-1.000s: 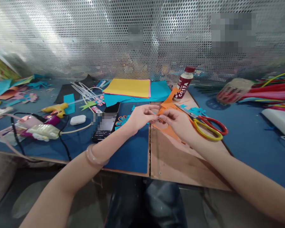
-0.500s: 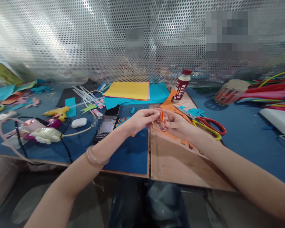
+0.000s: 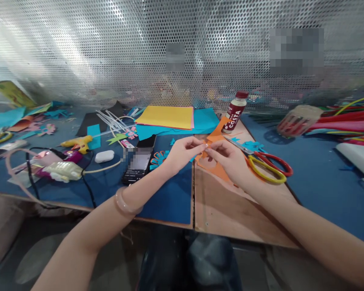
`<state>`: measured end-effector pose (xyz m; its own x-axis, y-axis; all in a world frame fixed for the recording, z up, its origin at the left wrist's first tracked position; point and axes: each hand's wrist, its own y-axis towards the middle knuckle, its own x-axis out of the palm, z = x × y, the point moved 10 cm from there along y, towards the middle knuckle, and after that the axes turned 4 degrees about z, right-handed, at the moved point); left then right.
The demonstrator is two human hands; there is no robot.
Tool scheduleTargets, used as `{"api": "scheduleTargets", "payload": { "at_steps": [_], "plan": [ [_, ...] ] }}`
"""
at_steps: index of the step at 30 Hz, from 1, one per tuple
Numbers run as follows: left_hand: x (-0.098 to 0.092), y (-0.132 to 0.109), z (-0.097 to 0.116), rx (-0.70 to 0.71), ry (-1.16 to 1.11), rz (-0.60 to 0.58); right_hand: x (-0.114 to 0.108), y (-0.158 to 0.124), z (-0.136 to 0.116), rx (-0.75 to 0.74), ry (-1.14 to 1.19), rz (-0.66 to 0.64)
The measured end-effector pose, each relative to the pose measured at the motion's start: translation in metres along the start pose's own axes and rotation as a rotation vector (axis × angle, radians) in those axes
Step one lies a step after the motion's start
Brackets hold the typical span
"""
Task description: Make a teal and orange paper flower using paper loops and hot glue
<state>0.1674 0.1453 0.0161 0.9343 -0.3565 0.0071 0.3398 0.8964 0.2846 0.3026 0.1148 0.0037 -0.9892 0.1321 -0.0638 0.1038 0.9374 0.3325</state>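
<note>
My left hand [image 3: 184, 155] and my right hand [image 3: 230, 161] meet over the seam of the table, thumbs and fingertips pinched together. Between them is a small orange paper piece [image 3: 204, 154], mostly hidden by the fingers. Beneath and behind my right hand lie cut orange paper sheets [image 3: 221, 126]. Scissors with red and yellow handles [image 3: 282, 178] rest to the right of that hand. Left of my left hand is a blue and orange looped paper piece [image 3: 157, 161], partly covered by the hand.
A dark phone [image 3: 136, 171], earbud case [image 3: 104, 156] and yellow glue gun [image 3: 79, 143] lie on the left, with cables. Yellow paper [image 3: 166, 117] over blue paper [image 3: 208, 119] is at the back, beside a Costa bottle [image 3: 234, 113]. Pipe cleaners [image 3: 342, 119] fill the far right.
The orange piece stood up visibly between my fingers before; now the fingertips have closed together and cover most of it. The view has shifted slightly.
</note>
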Motion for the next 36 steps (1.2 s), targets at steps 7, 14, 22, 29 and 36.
{"api": "scheduleTargets", "payload": {
  "at_steps": [7,14,22,29,36],
  "plan": [
    [-0.002,0.001,0.0,0.008,0.005,0.022,0.0,-0.004,-0.004,-0.029,-0.038,0.026],
    [-0.006,0.003,-0.011,-0.031,0.016,0.053,-0.002,-0.005,-0.003,-0.058,-0.08,0.067],
    [-0.004,0.0,-0.012,-0.061,-0.041,0.061,-0.012,-0.007,-0.005,-0.13,-0.178,0.17],
    [-0.015,-0.001,-0.01,-0.032,-0.05,0.178,-0.009,-0.018,-0.031,-0.321,-0.325,0.209],
    [-0.003,-0.003,-0.004,0.017,-0.035,0.074,-0.01,-0.014,-0.026,-0.267,-0.273,0.202]
  ]
}}
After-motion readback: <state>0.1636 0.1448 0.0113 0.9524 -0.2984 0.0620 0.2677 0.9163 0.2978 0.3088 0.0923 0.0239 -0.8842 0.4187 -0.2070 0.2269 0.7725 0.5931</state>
